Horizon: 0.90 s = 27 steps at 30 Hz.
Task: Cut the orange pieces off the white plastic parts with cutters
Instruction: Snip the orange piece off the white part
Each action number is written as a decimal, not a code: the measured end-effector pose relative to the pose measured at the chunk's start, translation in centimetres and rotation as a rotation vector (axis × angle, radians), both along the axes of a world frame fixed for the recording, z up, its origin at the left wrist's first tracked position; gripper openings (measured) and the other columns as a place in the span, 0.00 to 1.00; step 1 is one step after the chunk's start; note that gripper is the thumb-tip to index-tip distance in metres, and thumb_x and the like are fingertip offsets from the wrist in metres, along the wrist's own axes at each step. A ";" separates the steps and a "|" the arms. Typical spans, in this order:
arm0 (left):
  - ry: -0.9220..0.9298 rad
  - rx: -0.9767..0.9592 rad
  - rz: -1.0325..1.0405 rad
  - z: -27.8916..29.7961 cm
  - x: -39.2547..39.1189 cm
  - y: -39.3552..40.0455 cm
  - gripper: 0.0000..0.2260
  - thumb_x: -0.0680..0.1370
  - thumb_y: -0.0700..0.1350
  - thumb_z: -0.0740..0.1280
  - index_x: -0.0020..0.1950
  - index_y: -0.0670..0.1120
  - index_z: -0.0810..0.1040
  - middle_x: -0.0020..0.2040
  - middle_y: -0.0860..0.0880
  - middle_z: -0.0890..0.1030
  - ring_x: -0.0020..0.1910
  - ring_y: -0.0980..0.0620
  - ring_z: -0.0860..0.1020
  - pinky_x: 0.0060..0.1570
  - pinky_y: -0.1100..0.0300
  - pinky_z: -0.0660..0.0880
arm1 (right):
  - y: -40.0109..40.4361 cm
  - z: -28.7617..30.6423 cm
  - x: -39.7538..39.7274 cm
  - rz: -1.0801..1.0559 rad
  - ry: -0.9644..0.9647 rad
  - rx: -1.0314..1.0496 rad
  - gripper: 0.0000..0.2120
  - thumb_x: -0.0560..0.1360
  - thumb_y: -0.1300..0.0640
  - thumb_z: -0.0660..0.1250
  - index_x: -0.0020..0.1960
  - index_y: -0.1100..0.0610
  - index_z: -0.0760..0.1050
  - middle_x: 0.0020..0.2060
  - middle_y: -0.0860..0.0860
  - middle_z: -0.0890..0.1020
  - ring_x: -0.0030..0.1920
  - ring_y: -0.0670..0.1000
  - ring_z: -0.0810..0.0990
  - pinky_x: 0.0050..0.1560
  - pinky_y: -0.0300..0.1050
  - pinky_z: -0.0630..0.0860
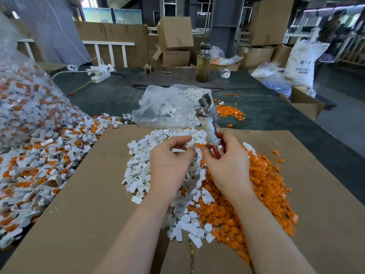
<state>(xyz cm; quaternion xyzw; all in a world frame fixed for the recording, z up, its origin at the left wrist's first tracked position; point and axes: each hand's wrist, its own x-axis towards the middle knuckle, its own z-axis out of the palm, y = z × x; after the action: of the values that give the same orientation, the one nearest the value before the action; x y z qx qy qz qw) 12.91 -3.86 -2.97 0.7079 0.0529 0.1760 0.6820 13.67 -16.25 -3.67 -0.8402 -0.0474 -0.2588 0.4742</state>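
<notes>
My right hand (225,161) grips the red-handled cutters (209,119), whose metal jaws point up and away above the piles. My left hand (169,155) hovers just left of it with curled fingers, pinching a small white plastic part (194,148) against the right fingertips; an orange piece shows at its tip. Below the hands a heap of cut white parts (142,167) lies on the cardboard sheet (94,204), and a heap of orange pieces (256,186) spreads to the right. Uncut white-and-orange parts (39,155) cover the left side.
A clear plastic bag of white parts (167,103) lies behind the cardboard, with more orange scraps (229,111) beside it. A glass bottle (203,62), a power strip (100,76) and cardboard boxes stand farther back. A big bag of uncut parts (17,80) looms at left.
</notes>
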 end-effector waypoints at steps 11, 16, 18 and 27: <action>-0.135 0.078 -0.006 -0.1 -0.3 -0.5 0.12 0.73 0.41 0.75 0.48 0.58 0.81 0.39 0.59 0.83 0.33 0.64 0.79 0.33 0.71 0.75 | 0.0 -0.3 0.1 -0.069 -0.035 -0.105 0.12 0.73 0.53 0.72 0.55 0.49 0.74 0.39 0.38 0.77 0.35 0.37 0.75 0.33 0.28 0.64; -0.182 0.172 -0.019 -0.2 -0.4 -0.5 0.16 0.73 0.39 0.74 0.48 0.61 0.79 0.40 0.63 0.82 0.37 0.64 0.80 0.38 0.75 0.74 | 0.0 -0.1 0.2 -0.066 -0.021 -0.085 0.13 0.73 0.53 0.72 0.57 0.50 0.75 0.43 0.41 0.80 0.39 0.42 0.77 0.36 0.32 0.69; -0.196 0.194 -0.017 -0.3 -0.4 -0.5 0.16 0.73 0.38 0.74 0.48 0.61 0.80 0.41 0.63 0.82 0.38 0.64 0.81 0.40 0.75 0.74 | 0.0 0.0 0.2 -0.052 -0.015 -0.081 0.14 0.74 0.53 0.72 0.57 0.51 0.75 0.44 0.41 0.80 0.42 0.44 0.80 0.40 0.38 0.74; -0.169 0.066 0.003 -0.2 -0.2 -0.3 0.13 0.73 0.38 0.75 0.47 0.57 0.81 0.39 0.59 0.83 0.34 0.64 0.79 0.36 0.73 0.75 | -0.2 0.3 0.0 0.065 0.026 -0.028 0.11 0.75 0.58 0.69 0.53 0.45 0.73 0.41 0.39 0.80 0.41 0.40 0.79 0.37 0.35 0.75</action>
<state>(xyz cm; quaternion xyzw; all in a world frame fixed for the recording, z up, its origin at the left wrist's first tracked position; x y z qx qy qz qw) 12.69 -4.12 -3.15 0.7124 -0.0093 0.2377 0.6602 13.67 -16.47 -3.39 -0.8480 -0.0720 -0.2317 0.4711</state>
